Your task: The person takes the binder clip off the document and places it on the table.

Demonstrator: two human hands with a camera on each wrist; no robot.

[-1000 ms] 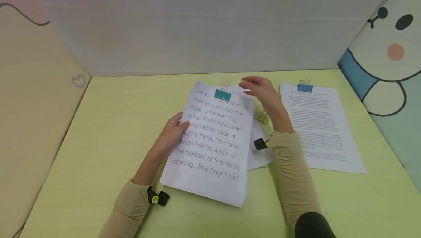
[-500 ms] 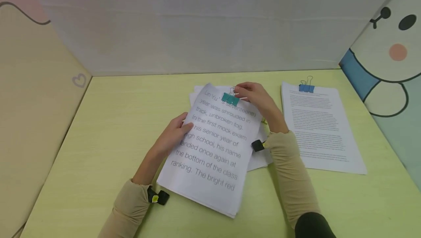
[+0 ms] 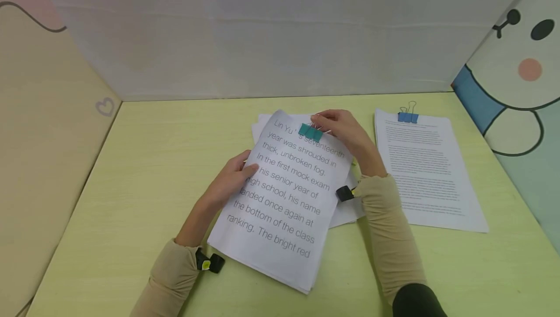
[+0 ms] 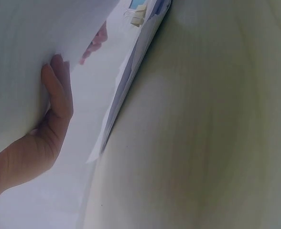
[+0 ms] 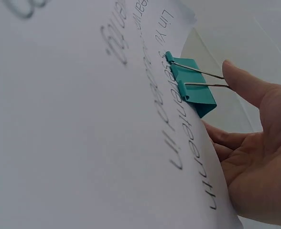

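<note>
A stack of printed paper (image 3: 280, 210) is held tilted above the table, with large print facing up. My left hand (image 3: 232, 178) grips its left edge, thumb on top and fingers underneath; the left wrist view shows those fingers (image 4: 59, 90) along the underside. A teal binder clip (image 3: 310, 132) sits on the stack's top edge. My right hand (image 3: 345, 132) pinches this clip by its wire handles; in the right wrist view the thumb (image 5: 245, 83) presses the handle ends, while the fingers reach behind the paper. What the fingers touch there is hidden.
Under the held stack lie more papers (image 3: 350, 212), with a pale yellow binder clip (image 4: 137, 16) visible in the left wrist view. At the right lies another stack (image 3: 424, 171) with a blue binder clip (image 3: 408, 117). A white wall (image 3: 280, 54) borders the table's (image 3: 144, 161) back.
My right hand has come down from above the papers onto the teal clip's handles. The held stack has shifted rightward at its top and tilted further, its lower edge nearer me.
</note>
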